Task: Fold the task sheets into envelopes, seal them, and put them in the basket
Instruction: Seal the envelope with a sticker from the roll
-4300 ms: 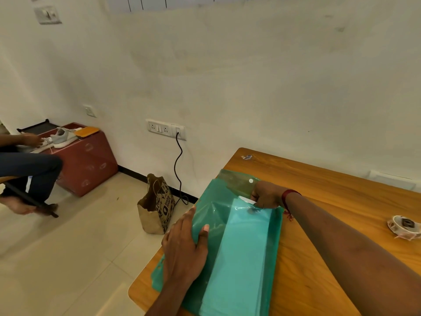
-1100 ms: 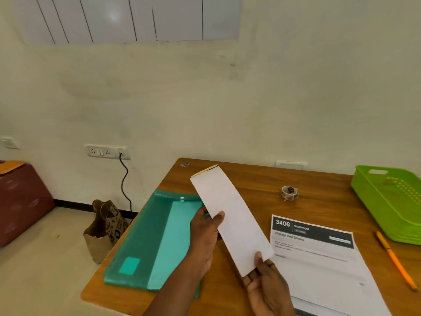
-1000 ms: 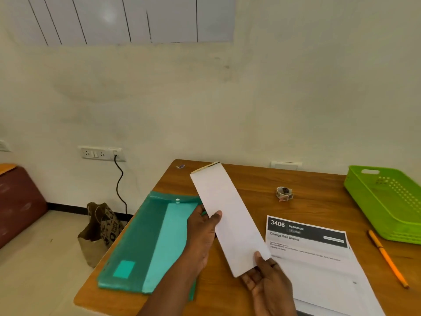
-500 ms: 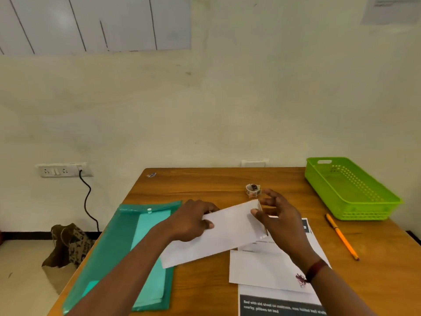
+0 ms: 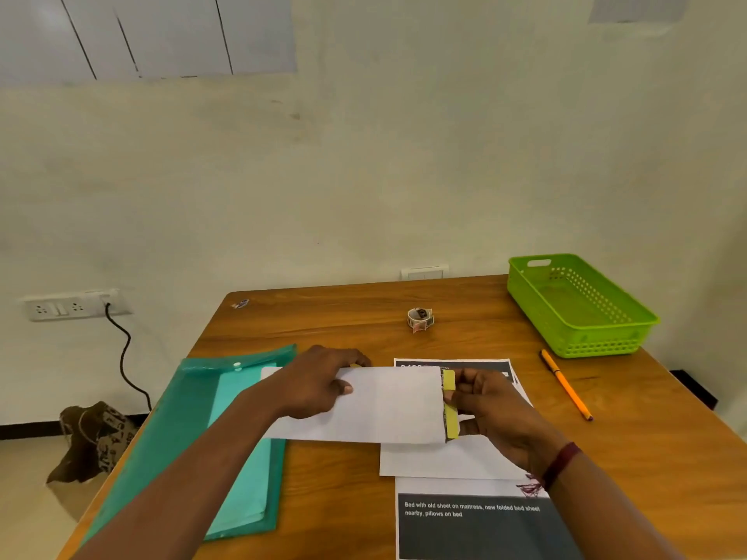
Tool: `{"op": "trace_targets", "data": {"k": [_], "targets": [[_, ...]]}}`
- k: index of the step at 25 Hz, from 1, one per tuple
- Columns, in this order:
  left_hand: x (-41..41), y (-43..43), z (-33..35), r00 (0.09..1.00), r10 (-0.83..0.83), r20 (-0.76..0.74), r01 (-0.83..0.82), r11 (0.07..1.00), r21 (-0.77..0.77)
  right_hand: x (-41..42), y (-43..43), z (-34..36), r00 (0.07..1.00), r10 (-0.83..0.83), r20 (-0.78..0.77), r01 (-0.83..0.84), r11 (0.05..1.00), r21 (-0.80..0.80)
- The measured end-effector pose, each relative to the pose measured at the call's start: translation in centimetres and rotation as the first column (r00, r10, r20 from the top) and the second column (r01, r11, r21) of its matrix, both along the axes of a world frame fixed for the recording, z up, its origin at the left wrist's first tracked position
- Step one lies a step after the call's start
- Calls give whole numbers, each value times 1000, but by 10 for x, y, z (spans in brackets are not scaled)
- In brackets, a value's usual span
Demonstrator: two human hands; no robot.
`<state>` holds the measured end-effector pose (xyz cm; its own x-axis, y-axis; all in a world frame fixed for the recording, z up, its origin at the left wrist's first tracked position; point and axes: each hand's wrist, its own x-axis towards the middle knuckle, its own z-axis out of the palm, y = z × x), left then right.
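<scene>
From here the way to the lime plastic basket [image 5: 598,346], with its perforated walls, at the bench's [image 5: 343,317] far right corner is open, with only an orange pen [image 5: 566,385] lying between. A small tape roll [image 5: 420,318] sits beyond the hands. A glossy teal folder [image 5: 194,418] lies on the left.

The long white paper envelope [image 5: 388,406] covers the upper part of the printed task sheets [image 5: 452,462]. I cannot tell whether it touches them. The left hand [image 5: 319,383] grips its left half, thumb on top. The right hand [image 5: 493,414] pinches the yellow strip [image 5: 450,402] at its right end.
</scene>
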<state>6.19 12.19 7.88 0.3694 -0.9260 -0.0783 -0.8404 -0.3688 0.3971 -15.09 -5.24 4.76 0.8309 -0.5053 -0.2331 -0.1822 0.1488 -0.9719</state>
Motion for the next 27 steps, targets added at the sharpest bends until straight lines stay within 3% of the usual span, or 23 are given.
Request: {"op": "trace_targets", "data": {"k": [4, 7, 10, 13, 17, 18, 21, 23, 27], "targets": [[-28, -4, 2, 979, -49, 198, 43, 998, 37, -2, -10, -1, 993, -3, 119, -20, 981, 194], [-50, -17, -9, 936, -123, 330, 103, 992, 78, 0, -8, 4, 987, 15, 161, -48, 978, 201], [-57, -27, -24, 892, -106, 439, 142, 989, -50, 1, -1, 15, 981, 18, 195, -53, 983, 173], [-53, -31, -30, 852, -82, 517, 226, 949, -221, 1, 8, 28, 985, 41, 167, -51, 997, 56], [-51, -35, -29, 765, -2, 644, 318, 870, -376, 6, 22, 37, 997, 28, 75, -11, 975, -222], [-51, -35, -29, 751, 29, 659, 317, 861, -398, 7, 23, 39, 998, -10, 65, 32, 936, -350], [-47, -33, -33, 739, 94, 667, 273, 863, -425, 12, 21, 41, 986, -157, 54, 149, 693, -706], [-44, -30, -37, 739, 123, 662, 234, 875, -423, 15, 18, 42, 982, -179, 62, 167, 659, -733], [-30, -20, -39, 743, 107, 661, 192, 911, -364, 15, 0, 33, 980, -190, 64, 190, 783, -593]]}}
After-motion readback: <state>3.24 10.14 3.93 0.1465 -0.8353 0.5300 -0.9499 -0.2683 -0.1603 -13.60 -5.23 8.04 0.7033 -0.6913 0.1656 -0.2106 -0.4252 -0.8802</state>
